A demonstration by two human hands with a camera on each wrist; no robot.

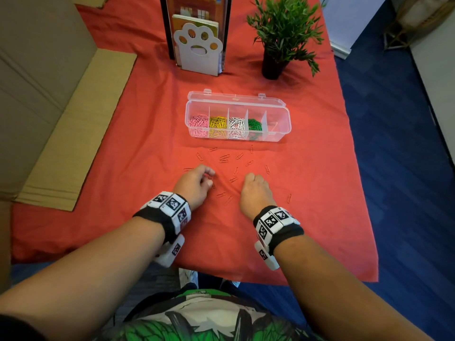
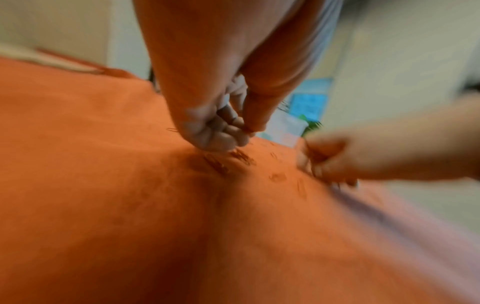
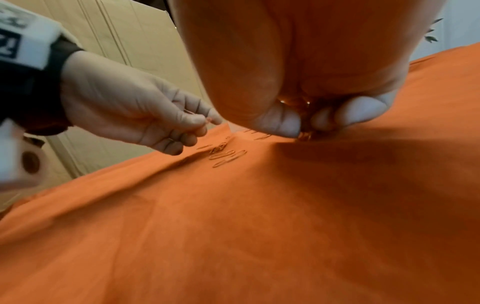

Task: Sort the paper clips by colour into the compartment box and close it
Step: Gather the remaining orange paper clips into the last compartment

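A clear compartment box (image 1: 283,129) stands open on the red cloth, holding pink, yellow, white and green clips side by side; its rightmost compartment looks nearly empty. Several orange paper clips (image 1: 224,158) lie scattered in front of it. My left hand (image 1: 197,183) hovers low over the cloth and pinches an orange clip (image 3: 207,120) between thumb and forefinger. My right hand (image 1: 254,188) is curled into a fist on the cloth, gripping a bunch of orange clips (image 3: 305,133) that shows between its fingers in the right wrist view.
A paw-shaped white bookend (image 1: 198,51) with books and a potted plant (image 1: 283,35) stand behind the box. Flattened cardboard (image 1: 73,134) lies at the left. The cloth ends at the right over blue floor (image 1: 398,168).
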